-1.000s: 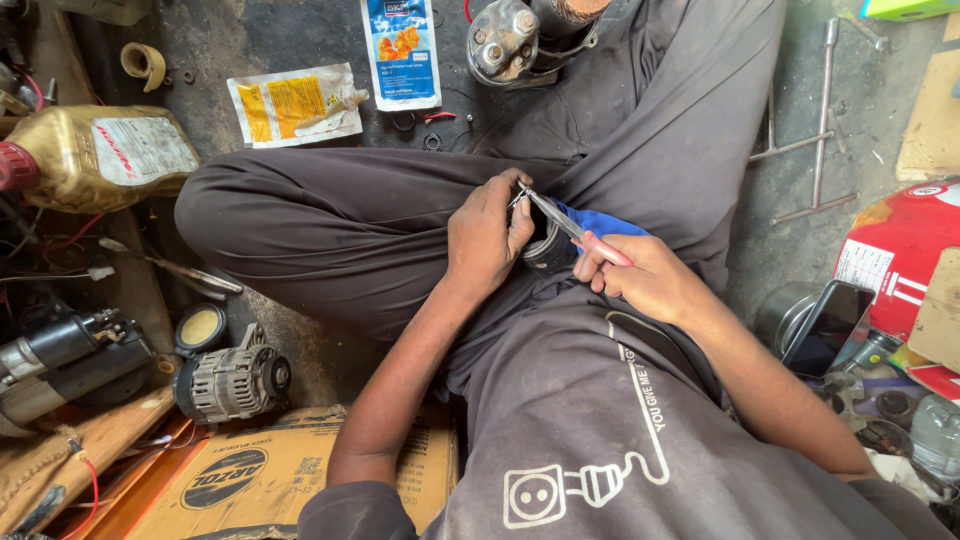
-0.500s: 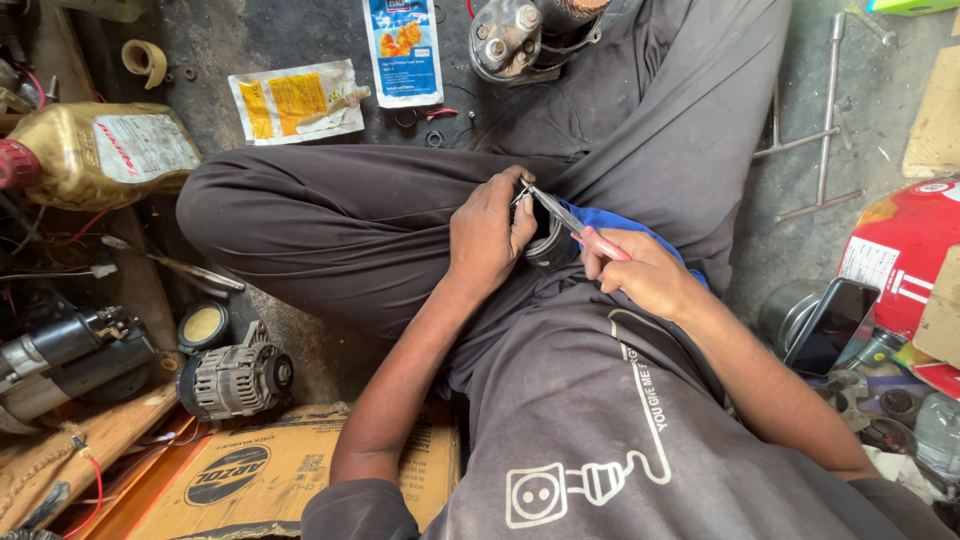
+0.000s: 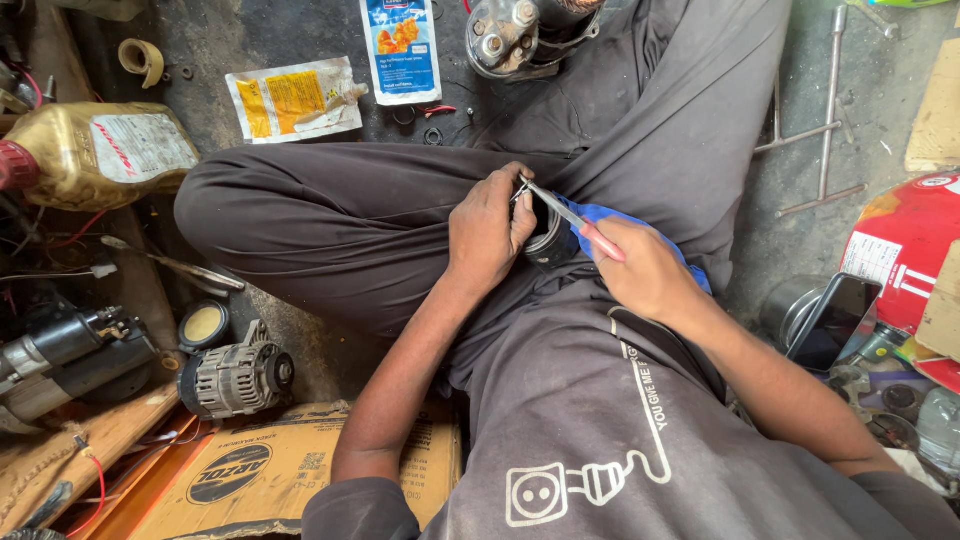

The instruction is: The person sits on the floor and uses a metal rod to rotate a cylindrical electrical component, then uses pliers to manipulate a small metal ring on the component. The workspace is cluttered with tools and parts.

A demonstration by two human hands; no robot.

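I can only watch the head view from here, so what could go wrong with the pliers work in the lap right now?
1. The pliers tips meet the round metal part right beside the left hand fingers; a slip could pinch or jab them.
2. The part is held in the lap, not on a firm surface, so it might twist or drop.
3. The right hand grips the handles far back, so tip control may suffer.
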